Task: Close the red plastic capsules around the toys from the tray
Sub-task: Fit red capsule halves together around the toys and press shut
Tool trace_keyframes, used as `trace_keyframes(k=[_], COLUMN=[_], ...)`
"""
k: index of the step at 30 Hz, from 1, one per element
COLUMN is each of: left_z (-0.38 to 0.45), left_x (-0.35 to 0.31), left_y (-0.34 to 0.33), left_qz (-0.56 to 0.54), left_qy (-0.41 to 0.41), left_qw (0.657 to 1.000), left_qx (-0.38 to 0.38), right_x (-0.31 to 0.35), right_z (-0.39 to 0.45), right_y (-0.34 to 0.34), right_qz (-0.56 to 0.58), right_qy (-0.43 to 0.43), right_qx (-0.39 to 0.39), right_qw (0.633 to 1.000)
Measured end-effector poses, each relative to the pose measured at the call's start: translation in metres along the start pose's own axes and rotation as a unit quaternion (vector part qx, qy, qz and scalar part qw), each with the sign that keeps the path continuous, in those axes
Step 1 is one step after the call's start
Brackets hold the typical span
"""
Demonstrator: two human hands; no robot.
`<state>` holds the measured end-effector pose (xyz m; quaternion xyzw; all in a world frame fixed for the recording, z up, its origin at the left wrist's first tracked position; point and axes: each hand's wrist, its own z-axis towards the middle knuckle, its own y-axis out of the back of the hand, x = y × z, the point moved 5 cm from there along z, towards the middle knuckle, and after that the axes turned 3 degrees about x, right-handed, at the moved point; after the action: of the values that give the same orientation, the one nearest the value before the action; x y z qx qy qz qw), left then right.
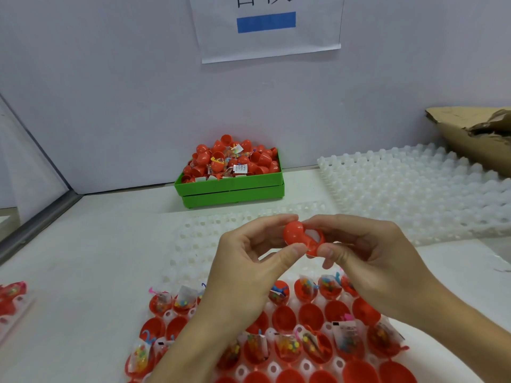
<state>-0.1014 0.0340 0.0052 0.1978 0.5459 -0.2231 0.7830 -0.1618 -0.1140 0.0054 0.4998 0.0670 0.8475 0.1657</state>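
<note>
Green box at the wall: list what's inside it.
The green box is heaped with red capsule halves and small bagged toys with paper slips. Whatever lies under the heap is covered.

A white paper sheet with a blue bar [266, 22] hangs on the pale wall [110, 78]; its cropped black print cannot be read. At the right edge, torn brown cardboard [475, 134] lies on the white desk [83, 244], perhaps an opened box.
</note>
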Motion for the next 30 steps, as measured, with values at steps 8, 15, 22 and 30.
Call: trace_keyframes(k=[8, 15, 22, 30], left_z=[-0.001, -0.002, -0.005, -0.008], left_x=[0.001, 0.000, -0.004, 0.000], left_y=[-0.001, -0.001, -0.003, 0.000], left_qz=[0.039, 0.096, 0.216, 0.186], left_qy=[0.002, -0.017, -0.090, -0.081], left_qw=[0.999, 0.993, 0.972, 0.979], left_qx=[0.019, 0.063, 0.037, -0.032], right_x=[-0.006, -0.007, -0.004, 0.009], right_z=[-0.001, 0.000, -0.002, -0.001], right_y=[0.005, 0.007, 0.000, -0.001], right_qz=[0.003, 0.007, -0.004, -0.118], right_qy=[-0.017, -0.015, 0.003, 0.050], right_qx=[-0.010, -0.016, 0.005, 0.048], right_qw=[1.000, 1.000, 1.000, 0.991])
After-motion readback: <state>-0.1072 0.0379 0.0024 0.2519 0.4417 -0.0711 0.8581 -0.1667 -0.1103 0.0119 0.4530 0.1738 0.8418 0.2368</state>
